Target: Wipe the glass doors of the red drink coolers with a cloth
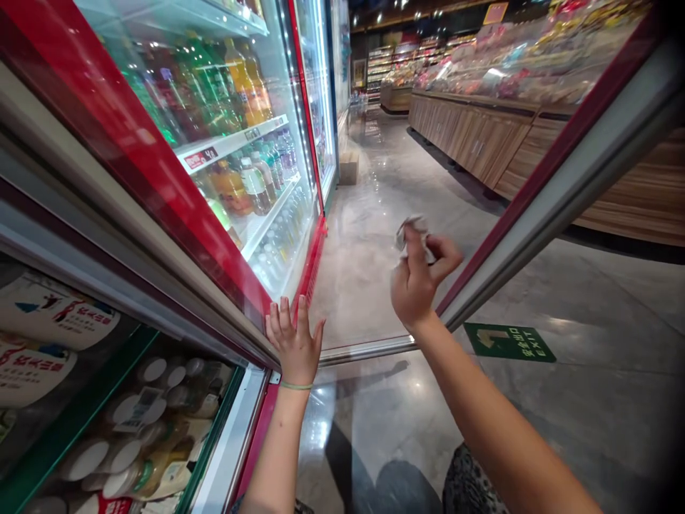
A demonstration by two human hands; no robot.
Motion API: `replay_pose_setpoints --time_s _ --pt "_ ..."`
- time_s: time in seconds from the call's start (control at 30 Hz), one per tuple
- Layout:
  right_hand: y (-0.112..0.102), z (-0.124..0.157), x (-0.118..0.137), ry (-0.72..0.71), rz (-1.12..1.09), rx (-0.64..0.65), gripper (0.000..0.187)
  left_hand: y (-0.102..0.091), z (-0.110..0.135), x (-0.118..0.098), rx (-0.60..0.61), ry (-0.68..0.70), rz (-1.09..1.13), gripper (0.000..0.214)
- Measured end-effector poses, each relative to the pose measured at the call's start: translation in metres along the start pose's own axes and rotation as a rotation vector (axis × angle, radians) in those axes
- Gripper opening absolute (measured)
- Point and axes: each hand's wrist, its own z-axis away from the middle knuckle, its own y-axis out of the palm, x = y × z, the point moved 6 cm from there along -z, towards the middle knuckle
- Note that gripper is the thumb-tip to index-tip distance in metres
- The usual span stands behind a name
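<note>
In front of me is a glass door with a metal and dark red frame (500,235), seen from close up. A crumpled whitish tissue or cloth (414,230) is pinched in the fingers of my right hand (420,278), at the glass near the door's right side. I cannot tell whether it touches the pane. With fingers spread, my left hand (295,346) is at the door's lower left corner; its fingertips appear to rest on the frame or glass. A thin green band (296,386) circles the left wrist.
A lit drinks cooler (235,146) with shelves of bottles stands at left. Stacked jars and bottles (133,428) fill a green-edged case at lower left. Wood-panelled display counters (471,135) line the right. A green exit sign (509,342) lies on the floor; a cardboard box (349,168) stands farther off.
</note>
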Motion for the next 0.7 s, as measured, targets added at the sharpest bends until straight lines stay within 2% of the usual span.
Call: replay_pose_setpoints --time_s 0.03,0.07,0.13,0.2,0.23,0.33,0.43,0.5,0.53,0.63,0.7 --pt "0.009 -0.002 0.005 0.001 -0.007 -0.001 0.04 0.0 0.0 0.002 -0.005 -0.007 -0.001 0.083" --pt "0.02 0.001 0.014 -0.043 -0.045 0.063 0.038 0.0 -0.001 0.003 -0.011 -0.014 -0.002 0.083" --pt "0.039 0.022 0.036 -0.219 -0.168 0.285 0.033 -0.001 -0.002 0.005 -0.02 -0.018 -0.014 0.084" --pt "0.044 0.048 0.052 -0.401 -0.264 0.455 0.032 -0.002 -0.003 0.008 -0.026 -0.018 -0.032 0.084" --pt "0.043 0.054 0.054 -0.438 -0.278 0.498 0.033 -0.002 -0.003 0.011 -0.027 -0.023 -0.037 0.083" --pt "0.048 0.037 0.053 -0.373 -0.251 0.522 0.027 -0.003 -0.001 0.019 -0.022 -0.039 -0.021 0.079" --pt "0.065 0.001 0.058 -0.152 -0.185 0.363 0.025 -0.005 0.001 0.026 -0.018 -0.03 0.003 0.073" --pt "0.078 0.002 0.069 -0.098 -0.184 0.327 0.027 -0.008 0.0 0.029 -0.016 -0.029 -0.004 0.073" --pt "0.083 0.012 0.075 -0.129 -0.207 0.367 0.025 -0.01 -0.001 0.031 -0.013 -0.034 -0.009 0.074" --pt "0.09 0.058 0.091 -0.361 -0.318 0.585 0.026 -0.019 -0.005 0.039 0.009 -0.082 0.009 0.077" --pt "0.09 0.068 0.093 -0.418 -0.348 0.656 0.032 -0.025 -0.007 0.045 0.018 -0.112 0.042 0.078"
